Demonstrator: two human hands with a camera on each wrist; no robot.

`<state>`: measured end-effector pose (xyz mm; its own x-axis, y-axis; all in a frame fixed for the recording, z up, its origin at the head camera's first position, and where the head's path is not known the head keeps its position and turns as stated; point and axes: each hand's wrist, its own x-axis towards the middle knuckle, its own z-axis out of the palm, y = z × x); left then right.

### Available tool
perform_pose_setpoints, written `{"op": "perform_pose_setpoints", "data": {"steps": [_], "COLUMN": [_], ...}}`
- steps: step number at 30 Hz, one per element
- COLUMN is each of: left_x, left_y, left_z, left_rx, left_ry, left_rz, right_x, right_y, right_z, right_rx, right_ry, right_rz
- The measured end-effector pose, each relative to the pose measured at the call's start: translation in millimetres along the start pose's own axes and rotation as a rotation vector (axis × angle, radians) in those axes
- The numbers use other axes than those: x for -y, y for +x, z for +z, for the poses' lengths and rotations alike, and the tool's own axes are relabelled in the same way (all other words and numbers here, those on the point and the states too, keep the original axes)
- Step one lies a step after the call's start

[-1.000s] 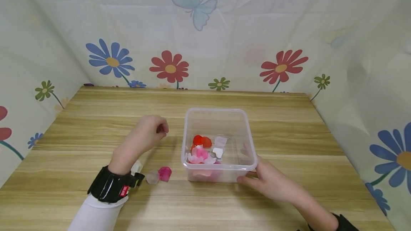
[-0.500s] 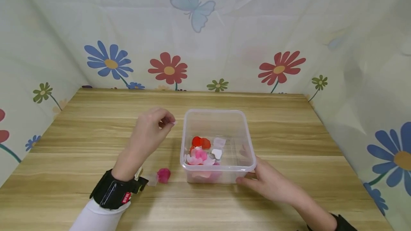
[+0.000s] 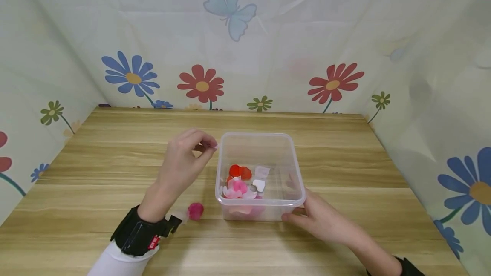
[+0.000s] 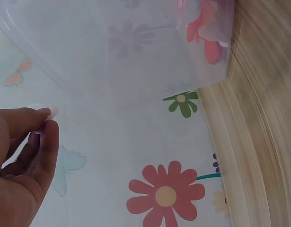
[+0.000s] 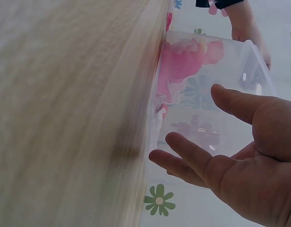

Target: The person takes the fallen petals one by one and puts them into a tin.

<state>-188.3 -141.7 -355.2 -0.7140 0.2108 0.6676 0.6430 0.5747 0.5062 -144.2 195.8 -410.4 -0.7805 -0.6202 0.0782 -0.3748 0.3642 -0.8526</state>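
Note:
In the head view, my left hand (image 3: 182, 161) is raised beside the upper left rim of a clear plastic box (image 3: 261, 202). Thumb and fingertips pinch a small pale petal (image 4: 53, 112), mostly covered by the fingers. Low at the box's front right corner is my right hand (image 3: 326, 220); in the right wrist view its fingers (image 5: 190, 156) are spread and fairly straight along the wall. Inside the box, toward the left, lie red petals (image 3: 245, 173), pink petals (image 3: 240, 186) and white petals (image 3: 258, 185).
On the wooden table (image 3: 330, 152), a magenta petal (image 3: 195, 211) lies left of the box. Next to it, a pale petal (image 3: 179, 215) is partly hidden by the black left wrist strap (image 3: 140, 231). A flower-printed cloth (image 3: 264, 46) encloses the back and sides.
My left hand has moved right, up to the box's rim, carrying the pale petal, which has come into sight at the fingertips. The right hand and box hold still.

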Motion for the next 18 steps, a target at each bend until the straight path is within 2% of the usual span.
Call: {"op": "perform_pose_setpoints", "data": {"steps": [3, 8, 18], "left_x": [-2.5, -7.9, -13.8], "left_y": [0.4, -0.9, -2.9], "left_z": [2.4, 9.0, 14.0], "left_rx": [0.022, 0.119, 0.231], "left_ry": [-0.046, -0.114, -0.155], "left_rz": [0.048, 0.130, 0.165], "right_x": [-0.2, -0.6, 0.0], "right_y": [-0.2, -0.9, -0.5], "right_z": [-0.3, 0.1, 0.4], "right_rx": [0.000, -0.002, -0.001], "right_ry": [0.008, 0.013, 0.014], "right_rz": [0.000, 0.006, -0.006]}}
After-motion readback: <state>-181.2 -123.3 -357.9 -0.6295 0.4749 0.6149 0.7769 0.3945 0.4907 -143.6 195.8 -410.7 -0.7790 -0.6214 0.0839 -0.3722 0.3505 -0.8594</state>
